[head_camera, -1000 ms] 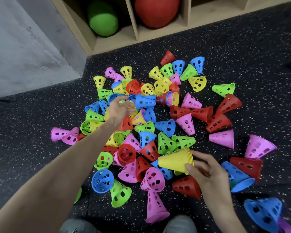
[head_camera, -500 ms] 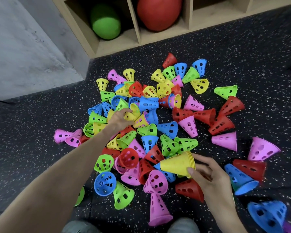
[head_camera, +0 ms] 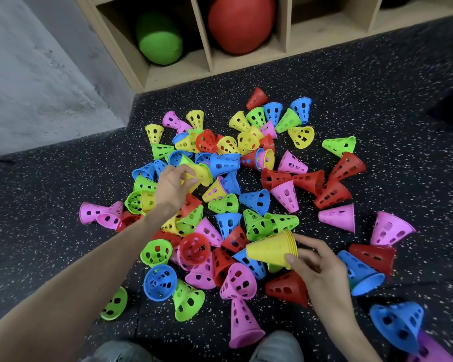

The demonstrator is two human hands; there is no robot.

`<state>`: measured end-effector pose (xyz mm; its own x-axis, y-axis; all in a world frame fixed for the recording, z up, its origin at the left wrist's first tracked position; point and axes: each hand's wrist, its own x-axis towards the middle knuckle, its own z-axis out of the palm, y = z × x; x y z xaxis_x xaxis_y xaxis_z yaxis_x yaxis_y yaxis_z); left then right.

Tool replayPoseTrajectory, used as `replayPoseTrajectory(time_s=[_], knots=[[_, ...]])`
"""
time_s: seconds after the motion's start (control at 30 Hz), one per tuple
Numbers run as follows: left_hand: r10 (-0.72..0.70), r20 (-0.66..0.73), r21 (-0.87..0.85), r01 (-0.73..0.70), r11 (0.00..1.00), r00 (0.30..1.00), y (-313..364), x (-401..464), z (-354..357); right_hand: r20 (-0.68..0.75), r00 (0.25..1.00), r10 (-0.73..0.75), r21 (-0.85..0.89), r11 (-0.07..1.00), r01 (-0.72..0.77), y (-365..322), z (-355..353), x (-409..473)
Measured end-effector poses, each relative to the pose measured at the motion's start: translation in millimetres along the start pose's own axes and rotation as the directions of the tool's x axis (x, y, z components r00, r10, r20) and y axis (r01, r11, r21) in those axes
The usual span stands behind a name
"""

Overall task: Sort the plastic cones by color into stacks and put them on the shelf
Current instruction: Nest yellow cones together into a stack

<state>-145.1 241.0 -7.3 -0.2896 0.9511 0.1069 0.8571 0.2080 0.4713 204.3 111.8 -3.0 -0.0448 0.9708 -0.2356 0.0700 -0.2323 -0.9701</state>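
Two hands: both busy over the floor (head_camera: 377, 100)
Left hand (head_camera: 171, 188): grip pinching a yellow cone (head_camera: 200, 173) in the pile
Right hand (head_camera: 322, 267): grip clamped on a yellow stack (head_camera: 270, 248)

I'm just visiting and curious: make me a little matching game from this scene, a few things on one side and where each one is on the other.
Things:
1. yellow stack
2. single yellow cone
3. green ball
4. red ball

Places:
A. in the shelf compartment nearest the wall
B. gripped by the right hand
C. pinched by the left hand over the pile
D. in the second shelf compartment from the wall

Pairs: 1-B, 2-C, 3-A, 4-D
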Motion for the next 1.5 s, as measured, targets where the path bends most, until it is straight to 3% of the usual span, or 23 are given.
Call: replayPoseTrajectory(time_s=[0.2, 0.53, 0.7, 0.97, 1.23, 1.5], knots=[[0.192, -0.084, -0.115, -0.201, 0.973, 0.978, 45, -53, -42, -0.048, 0.997, -0.067, -0.017, 0.998, 0.067, -15, -3, -8], [0.433, 0.233, -0.059, -0.432, 0.900, 0.871, 77, -181, -44, -0.131, 0.969, -0.212, -0.042, 0.977, 0.208, -51, -26, -41], [0.504, 0.256, -0.051, -0.509, 0.859, 0.825, 98, -210, -43, -0.054, 0.965, -0.256, -0.113, 0.962, 0.248, -63, -29, -61], [0.496, 0.240, -0.181, -0.464, 0.867, 0.834, 127, -242, -62, 0.108, 0.956, -0.274, -0.212, 0.933, 0.292, -78, -23, -88], [0.314, 0.276, -0.396, -0.190, 0.898, 0.908, 140, -266, -51, 0.105, 0.973, -0.205, -0.120, 0.969, 0.217, -66, -21, -97], [0.261, 0.296, -0.545, -0.062, 0.836, 0.919, 136, -276, -33, 0.278, 0.949, -0.151, -0.206, 0.955, 0.213, -50, -17, -97]])
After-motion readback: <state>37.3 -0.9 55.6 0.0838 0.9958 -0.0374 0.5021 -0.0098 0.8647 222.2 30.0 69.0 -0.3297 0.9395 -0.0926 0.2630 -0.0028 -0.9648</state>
